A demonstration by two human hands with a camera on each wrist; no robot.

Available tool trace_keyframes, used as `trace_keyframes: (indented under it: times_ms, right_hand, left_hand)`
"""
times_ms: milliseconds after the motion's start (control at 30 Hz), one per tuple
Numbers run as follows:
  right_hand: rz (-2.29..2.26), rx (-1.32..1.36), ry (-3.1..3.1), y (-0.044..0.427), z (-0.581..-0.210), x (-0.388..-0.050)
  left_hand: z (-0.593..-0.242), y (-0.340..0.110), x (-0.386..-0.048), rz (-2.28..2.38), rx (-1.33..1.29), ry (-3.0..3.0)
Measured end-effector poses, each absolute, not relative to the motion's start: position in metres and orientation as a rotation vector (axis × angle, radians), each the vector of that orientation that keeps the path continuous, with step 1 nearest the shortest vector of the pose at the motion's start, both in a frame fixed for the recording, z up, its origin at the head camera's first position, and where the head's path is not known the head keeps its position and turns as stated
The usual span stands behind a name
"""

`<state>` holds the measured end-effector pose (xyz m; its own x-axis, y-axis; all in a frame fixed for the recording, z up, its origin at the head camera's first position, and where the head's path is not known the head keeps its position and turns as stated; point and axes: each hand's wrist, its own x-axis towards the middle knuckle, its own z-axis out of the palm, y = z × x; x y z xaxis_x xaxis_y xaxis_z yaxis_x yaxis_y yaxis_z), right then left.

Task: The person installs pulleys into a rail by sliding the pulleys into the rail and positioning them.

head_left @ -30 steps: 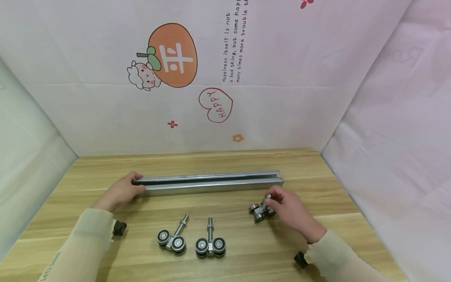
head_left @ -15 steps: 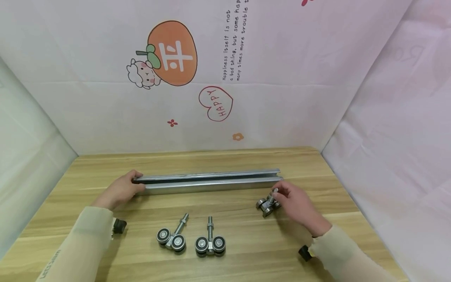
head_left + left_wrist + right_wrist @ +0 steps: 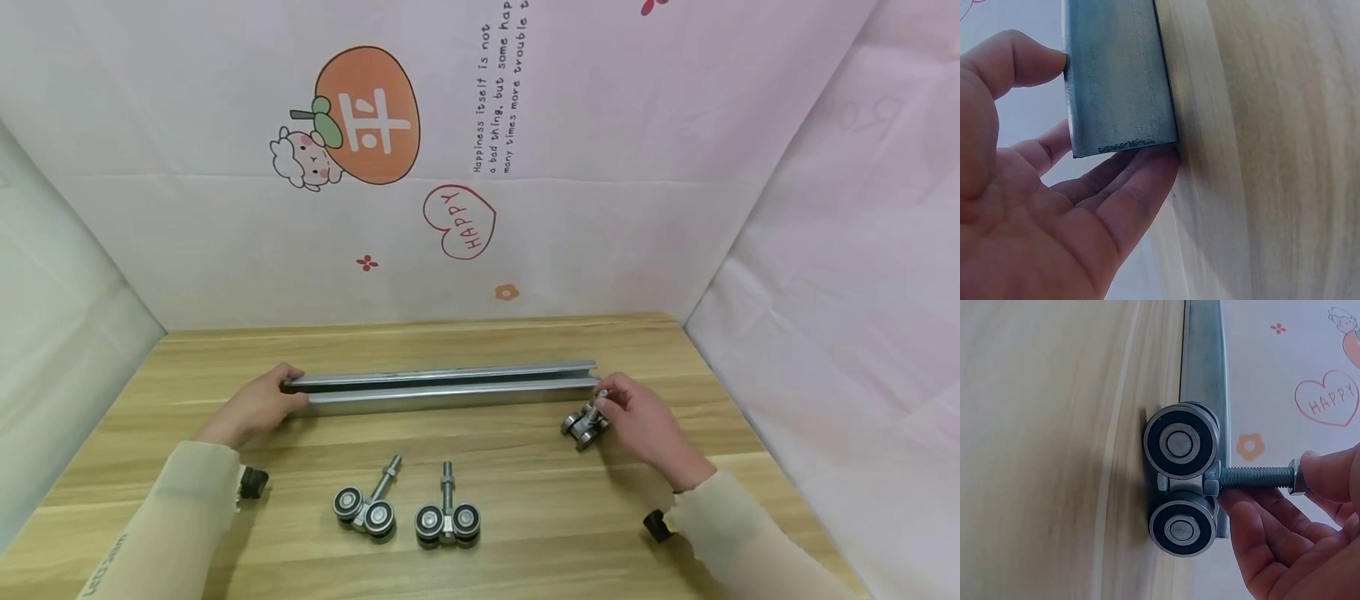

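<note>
Being pinched at its bolt (image 3: 1257, 477) by fingers (image 3: 1250, 530) of the right hand (image 3: 647, 423), 1 trolley (image 3: 1185, 484) is held near the right end of the rail (image 3: 450, 401), which, gripped by the left hand (image 3: 258, 408), could be skewed if bumped.

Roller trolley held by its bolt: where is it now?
In the head view, the roller trolley is right of centre, pinched by the right hand, near the right end of the steel channel.

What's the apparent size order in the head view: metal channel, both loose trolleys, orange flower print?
1. Metal channel
2. Left loose trolley and right loose trolley: look alike, unranked
3. Orange flower print
</note>
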<state>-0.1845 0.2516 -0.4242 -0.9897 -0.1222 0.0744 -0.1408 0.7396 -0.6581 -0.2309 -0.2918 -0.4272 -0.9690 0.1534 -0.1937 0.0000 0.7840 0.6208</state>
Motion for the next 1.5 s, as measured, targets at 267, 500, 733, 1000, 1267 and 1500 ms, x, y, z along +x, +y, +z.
trace_keyframes:
  times_ms: [267,500,733,1000,1267,1500]
  right_hand:
    - [1.111,0.16,-2.906,0.262,-0.427,-0.192]
    - [1.106,0.133,-2.906,0.267,-0.425,-0.195]
    - [1.095,0.109,-2.901,0.271,-0.424,-0.198]
    - [1.115,0.084,-2.902,0.28,-0.427,-0.202]
    - [1.086,0.066,-2.882,0.287,-0.429,-0.207]
    - [1.083,0.028,-2.885,0.289,-0.427,-0.209]
  left_hand:
    - [-0.427,-0.29,-0.23,0.964,0.113,2.739]
    - [-0.427,-0.291,-0.23,0.968,0.105,2.734]
    - [-0.425,-0.29,-0.229,0.971,0.102,2.724]
    - [-0.425,-0.29,-0.229,0.982,0.093,2.719]
    - [-0.428,-0.291,-0.23,0.979,0.091,2.719]
    - [-0.428,-0.292,-0.231,0.972,0.095,2.722]
